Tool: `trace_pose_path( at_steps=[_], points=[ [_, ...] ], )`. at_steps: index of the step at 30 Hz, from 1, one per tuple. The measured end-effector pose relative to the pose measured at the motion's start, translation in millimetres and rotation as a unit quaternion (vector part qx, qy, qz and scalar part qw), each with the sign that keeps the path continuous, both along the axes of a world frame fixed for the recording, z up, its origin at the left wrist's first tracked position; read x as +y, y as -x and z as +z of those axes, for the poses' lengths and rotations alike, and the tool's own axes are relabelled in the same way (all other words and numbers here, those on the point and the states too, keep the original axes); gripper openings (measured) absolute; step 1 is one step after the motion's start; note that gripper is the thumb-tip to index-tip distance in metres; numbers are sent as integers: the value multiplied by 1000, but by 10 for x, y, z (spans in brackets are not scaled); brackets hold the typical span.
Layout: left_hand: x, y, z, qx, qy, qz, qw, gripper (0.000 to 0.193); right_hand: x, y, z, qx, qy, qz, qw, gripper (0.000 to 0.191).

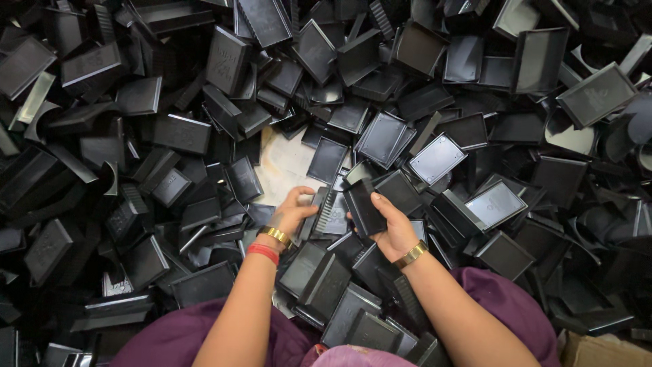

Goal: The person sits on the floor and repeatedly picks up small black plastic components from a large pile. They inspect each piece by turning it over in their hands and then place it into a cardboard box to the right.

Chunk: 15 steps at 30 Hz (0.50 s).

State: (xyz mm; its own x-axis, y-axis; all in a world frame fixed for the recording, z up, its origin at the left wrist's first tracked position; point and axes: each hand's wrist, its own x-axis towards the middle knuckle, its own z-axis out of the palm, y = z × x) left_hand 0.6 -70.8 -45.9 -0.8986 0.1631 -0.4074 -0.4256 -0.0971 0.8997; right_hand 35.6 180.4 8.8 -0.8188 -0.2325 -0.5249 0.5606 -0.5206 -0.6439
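Purple lap (204, 333) cut off; right hand (394, 231) clamps black tray (363, 207), left hand's (292, 214) grip unclear.

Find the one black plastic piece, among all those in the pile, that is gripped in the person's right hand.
It is the black rectangular piece near the picture's centre, clasped by the right hand; the surrounding pieces lie loose in the pile.

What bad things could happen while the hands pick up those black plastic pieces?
The right hand grips one flat black plastic piece by its edges, so it might slip and fall back. The left hand presses on a ribbed black plastic piece in the loose heap of black plastic pieces all around; pulling it could make neighbours slide. Hard corners might also scratch fingers.
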Motion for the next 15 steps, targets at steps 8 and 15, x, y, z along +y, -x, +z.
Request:
trace_pose_path(
  at_steps=[8, 15],
  points=[
    [442, -194, 535, 29, -102, 36, 994, 84, -43, -23, -69, 74, 1, -9, 997, 44],
    [600, -222, 634, -53, -105, 109, 987, 93, -98, -91, -128, 175, -125, 37, 976, 51]
  ],
)
